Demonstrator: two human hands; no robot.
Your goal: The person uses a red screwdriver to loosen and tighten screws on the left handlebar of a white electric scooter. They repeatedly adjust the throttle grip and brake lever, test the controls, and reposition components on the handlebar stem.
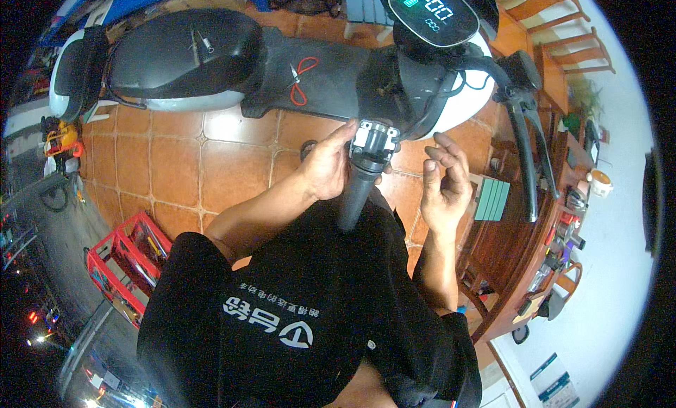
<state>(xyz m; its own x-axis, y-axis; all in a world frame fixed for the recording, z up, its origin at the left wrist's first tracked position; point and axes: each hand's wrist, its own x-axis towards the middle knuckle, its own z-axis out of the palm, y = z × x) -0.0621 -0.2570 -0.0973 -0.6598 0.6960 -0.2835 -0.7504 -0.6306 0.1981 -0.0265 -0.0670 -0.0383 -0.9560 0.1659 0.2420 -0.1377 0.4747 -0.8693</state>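
Observation:
My left hand (pixel 329 165) is wrapped round a black handlebar grip (pixel 360 193) with a switch housing (pixel 375 141) at its far end. Pale metal fittings show on the housing, and the grip's tube points back toward my body. To the right of it, my right hand (pixel 448 186) is raised with fingers half curled and apart; I see nothing in it. Beyond both hands stands a black and white electric scooter (pixel 324 66). Red-handled scissors (pixel 301 80) lie on its footboard, and a small metal piece (pixel 205 44) rests on the seat.
The scooter's lit display (pixel 433 12) is at the top right, with a handlebar and brake lever (pixel 524 147) reaching toward me. A red tool rack (pixel 130 256) stands at lower left. A wooden desk (pixel 503 274) and a green slatted stool (pixel 492 199) are at right.

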